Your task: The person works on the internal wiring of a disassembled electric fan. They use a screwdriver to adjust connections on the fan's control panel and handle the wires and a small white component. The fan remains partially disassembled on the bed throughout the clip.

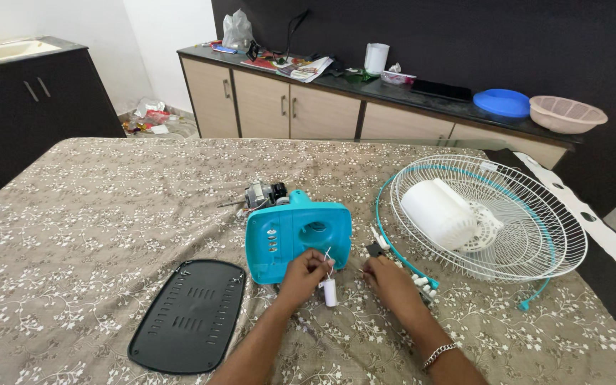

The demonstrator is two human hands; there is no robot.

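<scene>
far counter (pixel 336 91): clear plastic bag (pixel 237 30) at left end, flat papers and magazines (pixel 301 68) beside it, white cylinder container (pixel 376 58), dark flat tablet-shaped slab (pixel 440 90), blue round lid (pixel 502 103), pink basin (pixel 567 114) at right end
floor, far left: crumpled red-and-white wrappers (pixel 148 117)
bed cover (pixel 94 207): brown, white floral print
teal fan housing (pixel 298 234): centre, upright, motor (pixel 265 193) just behind it
black oval base plate (pixel 189 314): near left, lying flat
wire fan guard (pixel 497 217): right, white with teal rim, white blade hub (pixel 440 212) lying inside
small white cylinder part (pixel 330 292): near centre, just in front of teal housing, between both hands, thin wires running up from it
left hand (pixel 305 271): forearm in from near edge, fingers pinched on the wires above the cylinder
right hand (pixel 388 276): palm down, fingertips pinching a wire end, bracelet (pixel 439 353) at wrist
</scene>
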